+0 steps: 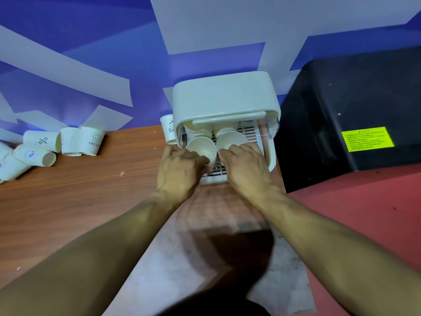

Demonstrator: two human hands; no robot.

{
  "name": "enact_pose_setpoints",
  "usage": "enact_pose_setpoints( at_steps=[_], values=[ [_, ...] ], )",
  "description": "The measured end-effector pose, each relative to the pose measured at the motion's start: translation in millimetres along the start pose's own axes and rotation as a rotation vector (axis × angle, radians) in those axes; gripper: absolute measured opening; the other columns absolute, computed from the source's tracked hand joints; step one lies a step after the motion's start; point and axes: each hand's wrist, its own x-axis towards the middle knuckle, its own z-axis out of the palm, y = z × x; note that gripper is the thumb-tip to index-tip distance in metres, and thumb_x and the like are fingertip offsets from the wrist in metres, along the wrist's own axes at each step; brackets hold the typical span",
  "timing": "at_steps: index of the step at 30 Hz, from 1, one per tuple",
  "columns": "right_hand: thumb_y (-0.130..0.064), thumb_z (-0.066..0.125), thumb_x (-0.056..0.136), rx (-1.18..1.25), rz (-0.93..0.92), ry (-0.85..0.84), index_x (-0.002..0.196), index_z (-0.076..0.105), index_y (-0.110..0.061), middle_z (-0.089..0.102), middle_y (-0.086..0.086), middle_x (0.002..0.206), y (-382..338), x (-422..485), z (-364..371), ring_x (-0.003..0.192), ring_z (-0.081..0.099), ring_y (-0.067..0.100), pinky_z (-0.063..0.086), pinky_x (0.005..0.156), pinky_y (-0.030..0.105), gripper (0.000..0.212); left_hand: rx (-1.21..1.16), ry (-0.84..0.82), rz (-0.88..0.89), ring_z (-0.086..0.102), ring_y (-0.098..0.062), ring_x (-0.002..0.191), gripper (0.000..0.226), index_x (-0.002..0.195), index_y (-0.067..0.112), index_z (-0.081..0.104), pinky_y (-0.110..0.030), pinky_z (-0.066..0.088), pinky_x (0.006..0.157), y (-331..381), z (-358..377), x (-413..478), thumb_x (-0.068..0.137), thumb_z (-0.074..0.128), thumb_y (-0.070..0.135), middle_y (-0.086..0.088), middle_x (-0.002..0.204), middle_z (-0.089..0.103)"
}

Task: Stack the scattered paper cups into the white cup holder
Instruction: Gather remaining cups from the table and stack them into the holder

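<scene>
Placement step, we judge. Our left hand (pixel 180 169) grips one paper cup (pixel 201 148), right hand (pixel 247 171) grips a second cup (pixel 231 140), both inside the white cup holder (pixel 225 94), frame centre. Next: release, then fetch loose cups (pixel 68 142), frame left.

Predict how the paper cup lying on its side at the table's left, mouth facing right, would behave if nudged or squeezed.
The cup lying on its side would probably roll in a curve, since it tapers. Its thin paper wall suggests it is light and dents if squeezed hard. The neighbouring cups packed beside it might block it.
</scene>
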Motion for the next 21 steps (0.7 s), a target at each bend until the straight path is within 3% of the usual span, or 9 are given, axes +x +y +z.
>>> enact_pose_setpoints(
  at_steps=[4, 10, 14, 17, 21],
  values=[
    [-0.009, 0.075, 0.074, -0.029, -0.012, -0.038, 0.069, 0.063, -0.015, 0.055, 0.001, 0.060, -2, 5, 3, 0.055, 0.052, 0.026, 0.035, 0.073, 0.032, 0.014, 0.056, -0.116, -0.018, 0.059, -0.022, 0.070, 0.025, 0.079, 0.024, 0.068, -0.032, 0.023, 0.077, -3, 2, 7, 0.091, 0.059, 0.044, 0.004, 0.067, 0.066],
    [-0.011, 0.075, 0.073, -0.115, -0.065, -0.080, 0.071, 0.064, -0.012, 0.057, 0.003, 0.063, 0, 13, 10, 0.058, 0.055, 0.027, 0.034, 0.075, 0.035, 0.012, 0.092, -0.206, -0.034, 0.059, -0.024, 0.071, 0.018, 0.076, 0.025, 0.064, -0.032, 0.019, 0.074, 0, -1, 12, 0.091, 0.058, 0.032, 0.001, 0.069, 0.066],
    [0.002, 0.052, 0.070, -0.153, -0.088, -0.085, 0.074, 0.063, -0.007, 0.057, 0.008, 0.064, -1, 17, 11, 0.060, 0.056, 0.030, 0.037, 0.079, 0.038, 0.014, 0.109, -0.212, -0.029, 0.059, -0.026, 0.073, 0.021, 0.073, 0.025, 0.058, -0.033, 0.024, 0.077, 0, -2, 15, 0.093, 0.055, 0.032, -0.001, 0.072, 0.067],
    [0.007, 0.060, 0.065, -0.179, -0.094, -0.103, 0.074, 0.062, -0.004, 0.057, 0.011, 0.064, -4, 18, 9, 0.060, 0.056, 0.031, 0.045, 0.080, 0.040, 0.015, 0.111, -0.194, -0.016, 0.058, -0.027, 0.074, 0.023, 0.070, 0.026, 0.051, -0.034, 0.023, 0.076, -2, -2, 15, 0.093, 0.055, 0.031, -0.001, 0.074, 0.068],
    [0.004, 0.068, 0.060, -0.197, -0.063, -0.121, 0.075, 0.062, -0.007, 0.058, 0.008, 0.065, -7, 12, 14, 0.061, 0.057, 0.030, 0.044, 0.077, 0.038, 0.019, 0.105, -0.172, 0.020, 0.061, -0.025, 0.076, 0.017, 0.081, 0.023, 0.066, -0.033, 0.023, 0.078, -4, 4, 12, 0.090, 0.055, 0.032, 0.001, 0.077, 0.071]
  ],
)
